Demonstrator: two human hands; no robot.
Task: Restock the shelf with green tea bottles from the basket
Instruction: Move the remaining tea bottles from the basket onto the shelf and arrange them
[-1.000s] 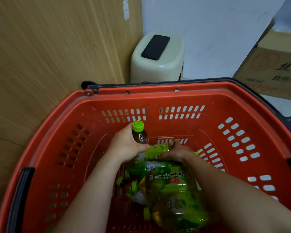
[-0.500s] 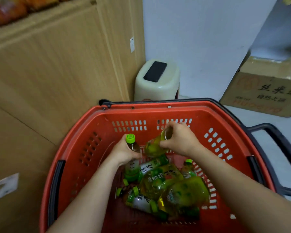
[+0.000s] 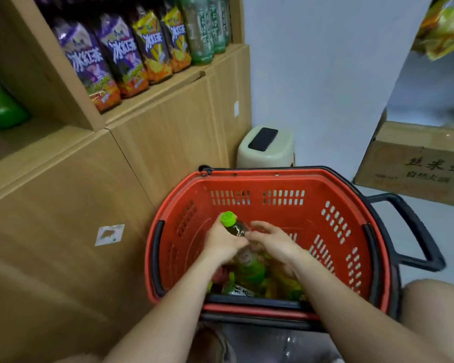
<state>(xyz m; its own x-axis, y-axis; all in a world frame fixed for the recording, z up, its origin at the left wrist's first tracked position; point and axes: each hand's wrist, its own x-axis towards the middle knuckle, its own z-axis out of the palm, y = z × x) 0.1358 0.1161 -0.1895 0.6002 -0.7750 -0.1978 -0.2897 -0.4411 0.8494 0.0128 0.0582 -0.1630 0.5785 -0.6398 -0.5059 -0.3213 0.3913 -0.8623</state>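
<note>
A red shopping basket [image 3: 333,184] stands on the floor against the wooden shelf unit [image 3: 168,121]. Several green tea bottles [image 3: 249,273] lie in a heap at its bottom. My left hand [image 3: 222,242] grips one green tea bottle [image 3: 233,225] by its shoulder, upright, with its green cap above the fingers. My right hand [image 3: 273,243] is just right of it, palm down, with fingertips touching the bottle's neck. More green tea bottles [image 3: 207,30] stand at the right end of the upper shelf.
Purple and yellow iced tea bottles [image 3: 121,56] fill the shelf left of the green tea. A cream stool [image 3: 278,155] with a black phone [image 3: 262,138] stands behind the basket. A cardboard box [image 3: 417,166] sits far right. The basket's black handle [image 3: 417,231] sticks out right.
My view has risen, and the shelf with bottles now shows. My left hand lifted its bottle higher. My right hand no longer holds up a bottle and has moved left to the left hand's bottle.
</note>
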